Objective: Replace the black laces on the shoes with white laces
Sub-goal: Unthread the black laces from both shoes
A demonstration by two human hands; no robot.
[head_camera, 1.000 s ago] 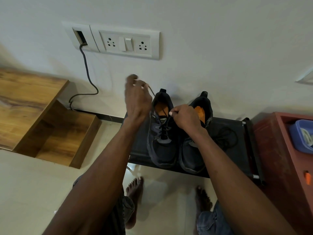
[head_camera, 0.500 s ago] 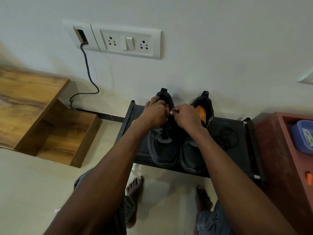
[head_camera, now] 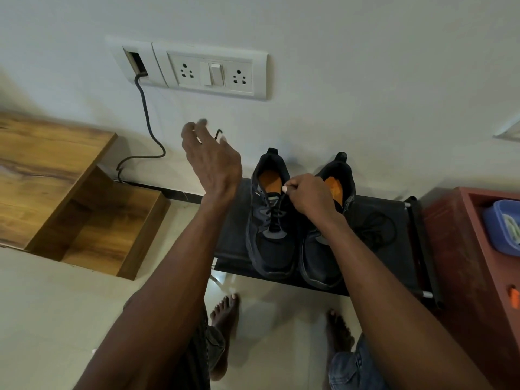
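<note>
Two black shoes with orange insoles stand side by side on a black rack [head_camera: 233, 237], the left shoe [head_camera: 270, 251] and the right shoe [head_camera: 316, 257]. A black lace [head_camera: 274, 218] still runs through the left shoe's eyelets. My right hand [head_camera: 309, 195] pinches this lace at the top of the left shoe's tongue. My left hand [head_camera: 211, 159] is raised toward the wall, up and left of the shoes, and holds a lace end [head_camera: 219, 134] that curls beside its thumb. A loose black lace [head_camera: 377, 226] lies on the rack to the right of the shoes.
A wooden stepped shelf [head_camera: 84, 220] stands at the left. A socket panel [head_camera: 211, 71] with a hanging cable [head_camera: 146, 114] is on the wall. A red cabinet [head_camera: 464, 249] holding a blue container [head_camera: 503, 226] is at the right. My bare feet [head_camera: 225, 313] are under the rack's front.
My left hand went down to the left shoe's tongue, then rose up and left again with the lace end. My right hand stayed at the shoe's top.
</note>
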